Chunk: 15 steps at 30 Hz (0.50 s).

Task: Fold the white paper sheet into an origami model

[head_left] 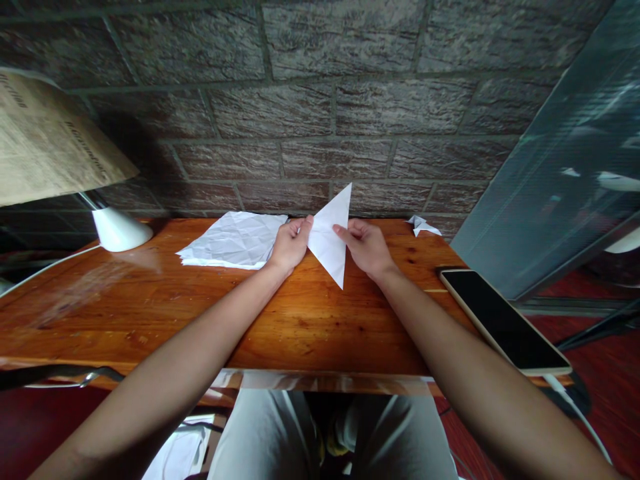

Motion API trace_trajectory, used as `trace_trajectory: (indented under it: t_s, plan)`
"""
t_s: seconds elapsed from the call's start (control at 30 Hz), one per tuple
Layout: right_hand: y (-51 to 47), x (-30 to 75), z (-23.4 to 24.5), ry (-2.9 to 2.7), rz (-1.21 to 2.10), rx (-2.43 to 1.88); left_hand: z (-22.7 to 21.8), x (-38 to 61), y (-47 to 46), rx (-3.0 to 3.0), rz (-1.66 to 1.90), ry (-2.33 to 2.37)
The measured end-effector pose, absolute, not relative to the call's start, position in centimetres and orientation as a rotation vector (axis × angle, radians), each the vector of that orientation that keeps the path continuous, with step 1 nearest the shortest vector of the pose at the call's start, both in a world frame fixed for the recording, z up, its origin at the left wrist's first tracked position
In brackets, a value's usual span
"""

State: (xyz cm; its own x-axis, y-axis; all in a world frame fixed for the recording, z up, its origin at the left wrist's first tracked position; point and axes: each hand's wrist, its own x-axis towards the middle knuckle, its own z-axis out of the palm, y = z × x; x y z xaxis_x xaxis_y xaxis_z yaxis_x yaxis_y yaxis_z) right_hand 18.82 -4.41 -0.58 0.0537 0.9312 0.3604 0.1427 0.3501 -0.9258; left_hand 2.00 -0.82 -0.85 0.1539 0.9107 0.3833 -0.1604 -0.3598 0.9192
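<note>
Both hands hold a white sheet of paper folded into a triangle [329,230], raised over the wooden table. My left hand [293,243] pinches its left corner, thumb on the near face. On the long right edge, my right hand [368,247] grips with its thumb in front and its fingers curled behind, partly hidden. One point of the triangle faces up, another down towards me. Left of my left hand lies a stack of creased white paper [235,239]. A small folded paper piece [423,226] rests beyond my right hand, near the wall.
The wooden table [310,333] meets a dark brick wall [320,113]. A lamp with a printed shade [55,143] and white base [120,229] stands at left. A phone [503,320] with a white cable [575,410] lies at the right edge, near a translucent panel [540,173].
</note>
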Motion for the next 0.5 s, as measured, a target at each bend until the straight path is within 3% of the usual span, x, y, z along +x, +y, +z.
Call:
trace_trajectory:
  t_s: [0.5]
  plan:
    - [-4.82,18.95,-0.36,-1.267,0.962,-1.033,-1.54,1.61,0.23,1.638,1.477,0.877]
